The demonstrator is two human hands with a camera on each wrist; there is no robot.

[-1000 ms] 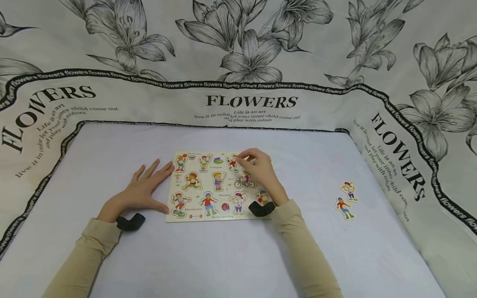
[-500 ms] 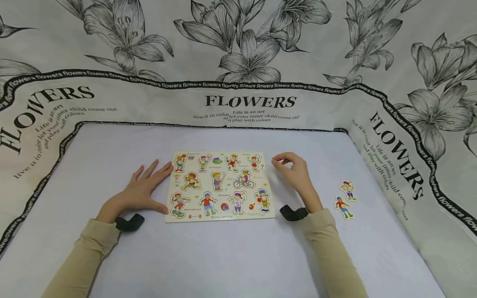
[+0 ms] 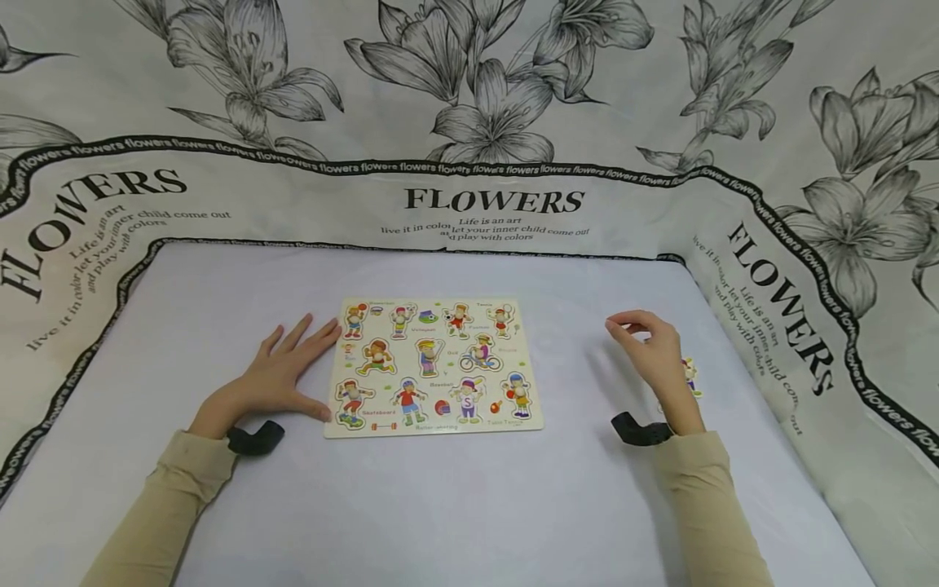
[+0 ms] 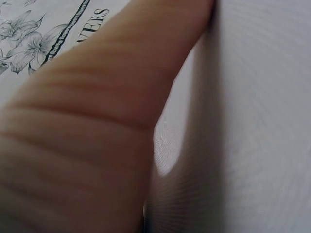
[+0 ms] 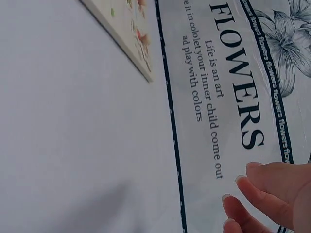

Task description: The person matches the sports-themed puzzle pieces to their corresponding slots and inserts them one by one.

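A cream puzzle board (image 3: 528, 359) printed with sports words lies on the table, cutout figures of children in several of its spots. My left hand (image 3: 275, 379) rests with spread fingers at the board's left edge, fingertips and thumb touching it. To the right of the board, my right hand (image 3: 649, 350) hovers above the table, its fingers loosely bent and holding nothing. Behind that hand a loose figure piece (image 3: 689, 377) shows only in part. In the right wrist view, relaxed fingers (image 5: 265, 187) appear at the lower right and a corner of the board at the top.
A white cloth (image 3: 440, 505) covers the table. Around its back and sides stands a flower-printed fabric (image 3: 491, 122) with black lettering. A black strap mount (image 3: 641, 430) sits on my right wrist, and another mount (image 3: 257, 439) on the left.
My right hand has left the upper right part of the board and travelled right, and it now covers most of the loose pieces. My left hand stays in place.
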